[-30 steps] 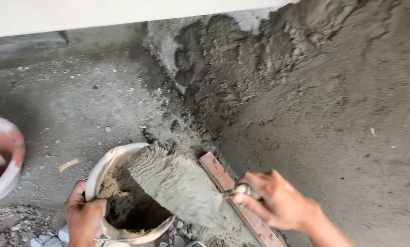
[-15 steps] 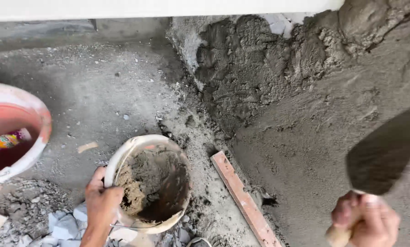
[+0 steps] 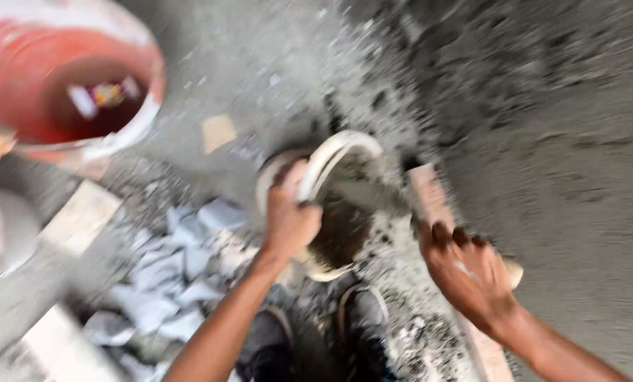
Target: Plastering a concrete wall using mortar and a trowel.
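The picture is blurred by motion. My left hand (image 3: 289, 216) grips the near rim of a small whitish bucket (image 3: 341, 151) that holds grey mortar and is tilted toward me. My right hand (image 3: 468, 272) is closed on the wooden handle of a trowel (image 3: 373, 198), whose grey blade reaches into the bucket's mouth. A reddish wooden strip (image 3: 429, 194) lies on the ground just right of the bucket, at the foot of a wet plastered wall (image 3: 557, 141).
A large red bucket (image 3: 19, 85) with a white rim stands at the upper left. Broken pale rubble (image 3: 168, 276) and planks (image 3: 76, 219) lie at the lower left. My dark shoes (image 3: 316, 332) show below the small bucket. The floor is rough grey concrete.
My right hand came down from the wall side with the trowel, whose blade now sits in the small bucket. The camera tipped downward and the view shifted, so both buckets look closer.
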